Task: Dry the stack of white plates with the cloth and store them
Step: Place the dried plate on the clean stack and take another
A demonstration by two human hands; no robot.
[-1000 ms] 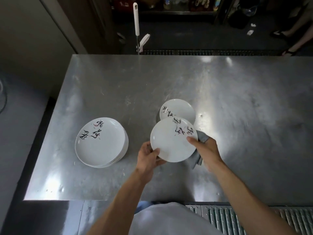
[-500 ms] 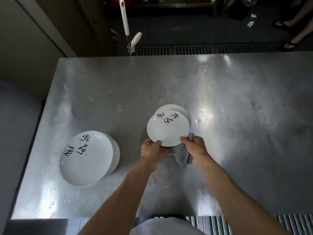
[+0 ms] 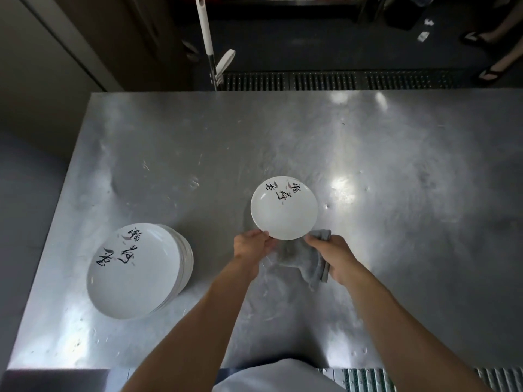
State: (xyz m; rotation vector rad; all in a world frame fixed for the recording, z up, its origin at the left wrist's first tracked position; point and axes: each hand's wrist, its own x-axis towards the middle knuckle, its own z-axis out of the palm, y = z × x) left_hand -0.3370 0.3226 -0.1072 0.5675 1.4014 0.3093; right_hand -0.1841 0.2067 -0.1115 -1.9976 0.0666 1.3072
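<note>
One plate (image 3: 284, 210), round, glossy white, brush-script motif: near rim pinched by left hand (image 3: 252, 247). One cloth (image 3: 297, 258), grey, soft, crumpled: bunched in right hand (image 3: 334, 254), sagging between both hands. Plate stack (image 3: 135, 271): well left of left hand. Steel table (image 3: 396, 165): scuffed, shiny. Mop handle (image 3: 204, 26): beyond far edge.

A white plate (image 3: 284, 213) (black script) lies level beside crumpled grey cloth (image 3: 300, 258); stack (image 3: 135, 273) left.
</note>
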